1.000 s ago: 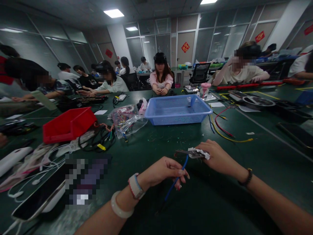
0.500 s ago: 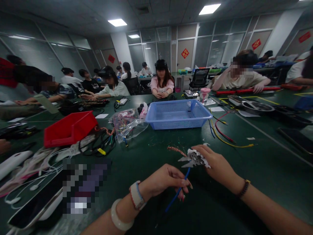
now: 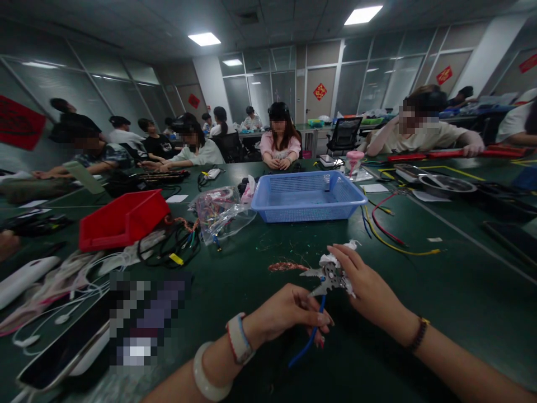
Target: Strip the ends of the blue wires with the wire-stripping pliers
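Note:
Pinched in the fingers of my left hand (image 3: pixel 297 310) is a blue wire (image 3: pixel 305 348), its lower end hanging toward me. The wire's upper part runs up to the jaws of a pair of wire strippers (image 3: pixel 329 278). My right hand (image 3: pixel 356 274) is closed around the handles, which look wrapped in white material. The jaws stand apart at their tips, with the blue wire between or against them; exactly where it sits is hard to see. Just beyond the jaws, a bundle of bare copper strands (image 3: pixel 287 267) lies on the green table (image 3: pixel 235 347).
A blue basket (image 3: pixel 308 212) stands ahead, with a clear plastic bag of wires (image 3: pixel 220 210) and a red bin (image 3: pixel 123 221) to its left. Red and yellow wires (image 3: pixel 413 252) lie at right. Phones, earphone cables and a white device (image 3: pixel 27 274) cover the left. Several people sit around.
The stripper jaws have opened wider and turned, showing more of their flat face. The blue wire's lower end has swung up slightly. My view has shifted a little to the left.

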Demonstrator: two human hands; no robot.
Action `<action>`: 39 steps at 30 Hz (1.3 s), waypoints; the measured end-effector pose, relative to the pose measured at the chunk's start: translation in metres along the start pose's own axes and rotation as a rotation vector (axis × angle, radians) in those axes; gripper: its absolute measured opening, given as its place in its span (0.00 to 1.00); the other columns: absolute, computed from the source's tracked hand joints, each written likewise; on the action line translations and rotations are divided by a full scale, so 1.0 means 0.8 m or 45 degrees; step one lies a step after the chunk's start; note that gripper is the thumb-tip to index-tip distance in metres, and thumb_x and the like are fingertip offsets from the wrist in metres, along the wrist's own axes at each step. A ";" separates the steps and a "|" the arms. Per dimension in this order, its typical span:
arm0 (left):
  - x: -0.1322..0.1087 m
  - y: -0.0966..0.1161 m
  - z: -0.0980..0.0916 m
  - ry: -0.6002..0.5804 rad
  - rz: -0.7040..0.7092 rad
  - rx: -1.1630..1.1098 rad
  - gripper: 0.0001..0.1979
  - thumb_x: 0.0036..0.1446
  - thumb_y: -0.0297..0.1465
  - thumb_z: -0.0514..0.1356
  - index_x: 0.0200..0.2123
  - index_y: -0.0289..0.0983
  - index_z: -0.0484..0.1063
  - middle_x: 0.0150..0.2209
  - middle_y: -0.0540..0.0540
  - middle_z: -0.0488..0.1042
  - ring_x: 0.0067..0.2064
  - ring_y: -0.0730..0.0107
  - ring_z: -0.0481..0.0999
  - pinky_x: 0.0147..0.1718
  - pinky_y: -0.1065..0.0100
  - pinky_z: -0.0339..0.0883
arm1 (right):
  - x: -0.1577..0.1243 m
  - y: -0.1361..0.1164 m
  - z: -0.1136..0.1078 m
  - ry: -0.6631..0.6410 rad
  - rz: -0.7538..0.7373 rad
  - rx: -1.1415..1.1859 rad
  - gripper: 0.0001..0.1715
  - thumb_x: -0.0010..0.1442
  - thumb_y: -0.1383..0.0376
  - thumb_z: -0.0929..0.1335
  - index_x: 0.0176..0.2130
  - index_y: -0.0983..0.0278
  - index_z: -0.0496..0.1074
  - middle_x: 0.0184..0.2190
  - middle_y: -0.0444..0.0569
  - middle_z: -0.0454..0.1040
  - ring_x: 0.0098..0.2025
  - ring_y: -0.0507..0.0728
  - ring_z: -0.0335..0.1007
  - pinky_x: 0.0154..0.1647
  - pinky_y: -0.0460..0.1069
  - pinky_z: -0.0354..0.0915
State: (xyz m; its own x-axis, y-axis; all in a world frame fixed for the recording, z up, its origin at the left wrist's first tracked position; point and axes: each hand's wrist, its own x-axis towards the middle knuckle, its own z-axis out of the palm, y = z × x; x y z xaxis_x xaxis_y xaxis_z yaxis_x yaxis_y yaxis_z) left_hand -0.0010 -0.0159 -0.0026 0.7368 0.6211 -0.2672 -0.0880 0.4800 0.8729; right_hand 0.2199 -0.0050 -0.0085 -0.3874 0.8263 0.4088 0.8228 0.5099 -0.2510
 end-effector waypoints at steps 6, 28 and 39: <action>0.002 -0.002 -0.001 -0.034 0.000 0.028 0.13 0.43 0.33 0.71 0.29 0.29 0.77 0.29 0.44 0.77 0.26 0.71 0.76 0.29 0.67 0.71 | 0.001 -0.005 0.010 -0.009 0.006 0.103 0.50 0.46 0.80 0.59 0.65 0.58 0.45 0.64 0.56 0.52 0.62 0.62 0.57 0.59 0.59 0.61; 0.000 -0.004 0.002 0.022 -0.020 0.029 0.15 0.41 0.35 0.72 0.28 0.29 0.75 0.28 0.44 0.77 0.26 0.70 0.76 0.29 0.66 0.72 | 0.002 0.001 0.012 0.120 -0.220 -0.401 0.32 0.50 0.79 0.60 0.55 0.69 0.59 0.50 0.59 0.68 0.49 0.63 0.67 0.48 0.56 0.68; 0.000 -0.003 -0.003 -0.078 -0.060 0.012 0.15 0.42 0.34 0.72 0.29 0.29 0.74 0.28 0.45 0.78 0.25 0.72 0.77 0.26 0.70 0.70 | 0.009 0.011 -0.011 0.113 -0.238 -0.550 0.15 0.57 0.75 0.61 0.44 0.65 0.67 0.38 0.53 0.72 0.34 0.57 0.67 0.35 0.50 0.60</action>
State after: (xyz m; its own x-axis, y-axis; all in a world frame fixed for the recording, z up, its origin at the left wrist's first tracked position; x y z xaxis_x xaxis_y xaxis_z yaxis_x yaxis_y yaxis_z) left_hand -0.0019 -0.0158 -0.0059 0.7795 0.5588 -0.2830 -0.0462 0.5019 0.8637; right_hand 0.2279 0.0034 0.0005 -0.5237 0.6966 0.4904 0.8472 0.4862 0.2141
